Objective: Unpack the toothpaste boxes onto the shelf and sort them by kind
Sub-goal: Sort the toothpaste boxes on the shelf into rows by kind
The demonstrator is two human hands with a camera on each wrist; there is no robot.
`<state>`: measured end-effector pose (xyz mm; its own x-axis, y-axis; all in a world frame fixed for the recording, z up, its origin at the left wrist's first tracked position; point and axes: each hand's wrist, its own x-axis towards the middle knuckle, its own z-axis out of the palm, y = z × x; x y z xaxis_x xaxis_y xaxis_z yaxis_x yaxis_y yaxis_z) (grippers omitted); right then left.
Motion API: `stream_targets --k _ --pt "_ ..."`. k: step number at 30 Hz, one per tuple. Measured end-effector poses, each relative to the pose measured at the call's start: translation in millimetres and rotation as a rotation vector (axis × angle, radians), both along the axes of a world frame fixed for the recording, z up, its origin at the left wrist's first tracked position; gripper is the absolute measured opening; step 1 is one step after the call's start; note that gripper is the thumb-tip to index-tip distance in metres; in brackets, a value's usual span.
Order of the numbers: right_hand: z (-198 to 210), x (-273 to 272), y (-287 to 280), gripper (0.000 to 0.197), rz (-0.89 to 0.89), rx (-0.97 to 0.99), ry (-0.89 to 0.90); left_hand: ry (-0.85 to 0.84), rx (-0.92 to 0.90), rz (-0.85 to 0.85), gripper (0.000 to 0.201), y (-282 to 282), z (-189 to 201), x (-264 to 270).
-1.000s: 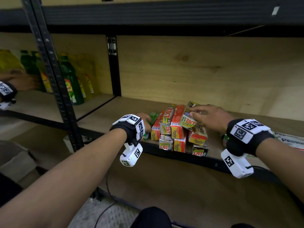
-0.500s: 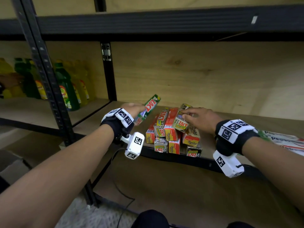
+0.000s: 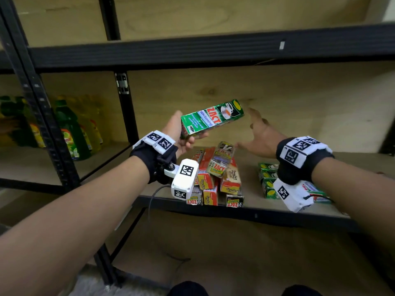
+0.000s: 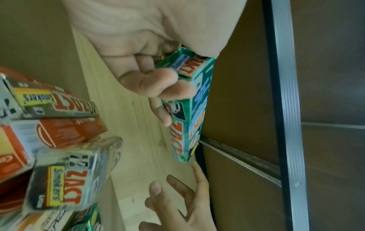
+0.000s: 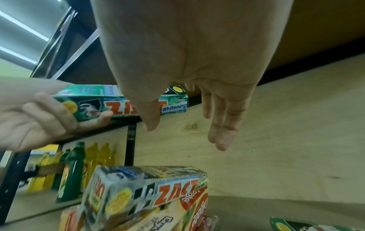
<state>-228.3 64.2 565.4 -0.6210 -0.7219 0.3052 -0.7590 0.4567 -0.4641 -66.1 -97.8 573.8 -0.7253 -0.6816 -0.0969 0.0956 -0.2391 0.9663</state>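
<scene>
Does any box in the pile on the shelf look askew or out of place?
Yes. A grey Zact Smokers box lies tilted on top of the orange boxes, not flat like them.

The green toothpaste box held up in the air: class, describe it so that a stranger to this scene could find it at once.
Start at the wooden shelf and its heap of red and silver boxes. Above that heap, the left hand grips one end of the green toothpaste box. It alone is off the shelf, tilted, and marked "ZACT Whitening" with a coffee cup.
</scene>
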Motion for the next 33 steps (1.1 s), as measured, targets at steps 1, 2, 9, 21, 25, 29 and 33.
stream_targets --k 1,2,9,21,25,29,33 --pt "2 -3 5 0.104 0.001 -0.046 -0.024 0.0 -0.008 -0.037 0.054 3 0 -3" --pt "4 -6 11 0.102 0.013 -0.09 -0.077 -0.005 -0.02 -0.067 0.054 6 0 -6" --pt "10 -17 48 0.063 0.258 -0.496 -0.884 -0.001 -0.009 -0.22 0.052 31 -8 -24" --pt "5 -31 60 0.054 0.294 -0.673 -1.007 -0.091 -0.179 -0.349 0.046 65 -21 -51" --pt "2 -30 63 0.063 0.282 -0.603 -0.939 0.051 -0.36 -0.234 0.044 66 -10 -61" --pt "-1 -27 65 0.083 0.271 -0.516 -0.887 0.066 -0.523 -0.188 0.041 71 -2 -62" --pt "-7 -26 68 0.078 0.24 -0.467 -0.857 0.012 -0.575 -0.158 0.025 78 0 -64"
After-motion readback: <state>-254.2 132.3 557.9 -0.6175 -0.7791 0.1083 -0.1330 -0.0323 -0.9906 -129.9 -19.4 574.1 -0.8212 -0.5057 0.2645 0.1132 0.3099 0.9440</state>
